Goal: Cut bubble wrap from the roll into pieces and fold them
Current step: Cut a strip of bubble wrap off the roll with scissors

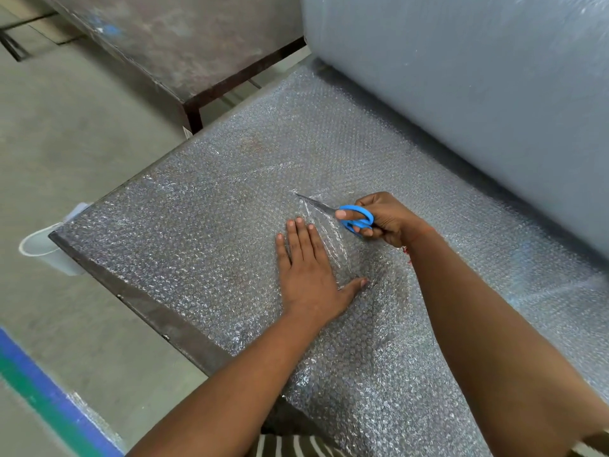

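While the right hand (pixel 385 219) grips the scissors (pixel 349 216) mid-sheet, the left hand (pixel 308 268) presses the bubble wrap (pixel 197 232) flat, fingers straight. The cut appears unfinished; no folded piece is visible.

One roll (pixel 478 94) of bubble wrap stands at the far side of the desk (pixel 158 321), and one sheet (pixel 204 219) runs off it across the desktop. One pair of scissors (pixel 342 214), blue-handled, lies over the sheet. Two hands are on the sheet: the left hand (pixel 309 275) and the right hand (pixel 385 219). One white cup (pixel 49 249) hangs at the desk's left corner. A second desk (pixel 171 44) stands beyond the first, making two.
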Motion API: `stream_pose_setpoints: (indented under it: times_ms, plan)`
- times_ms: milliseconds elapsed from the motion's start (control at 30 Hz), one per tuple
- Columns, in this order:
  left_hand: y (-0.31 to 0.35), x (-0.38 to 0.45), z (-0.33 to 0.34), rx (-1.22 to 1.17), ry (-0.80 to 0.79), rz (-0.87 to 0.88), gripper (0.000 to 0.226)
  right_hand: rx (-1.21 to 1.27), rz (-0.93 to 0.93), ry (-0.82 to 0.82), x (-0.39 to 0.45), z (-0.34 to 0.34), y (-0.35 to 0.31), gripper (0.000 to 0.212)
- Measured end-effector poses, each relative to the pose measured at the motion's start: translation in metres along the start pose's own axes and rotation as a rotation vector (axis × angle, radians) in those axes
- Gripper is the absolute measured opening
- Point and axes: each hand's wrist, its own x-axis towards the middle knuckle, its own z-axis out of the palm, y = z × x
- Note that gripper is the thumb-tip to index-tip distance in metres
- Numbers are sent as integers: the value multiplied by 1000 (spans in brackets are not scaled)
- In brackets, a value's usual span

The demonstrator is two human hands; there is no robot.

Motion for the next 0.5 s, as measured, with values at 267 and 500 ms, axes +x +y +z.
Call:
stream_pose_setpoints:
  times_ms: [267, 500]
  plan:
    - [0, 0, -1, 6, 3, 2, 141, 16, -10, 7, 12, 9, -6, 84]
    - [1, 0, -1, 8, 3, 0, 140, 25, -18, 10, 15, 9, -4, 89]
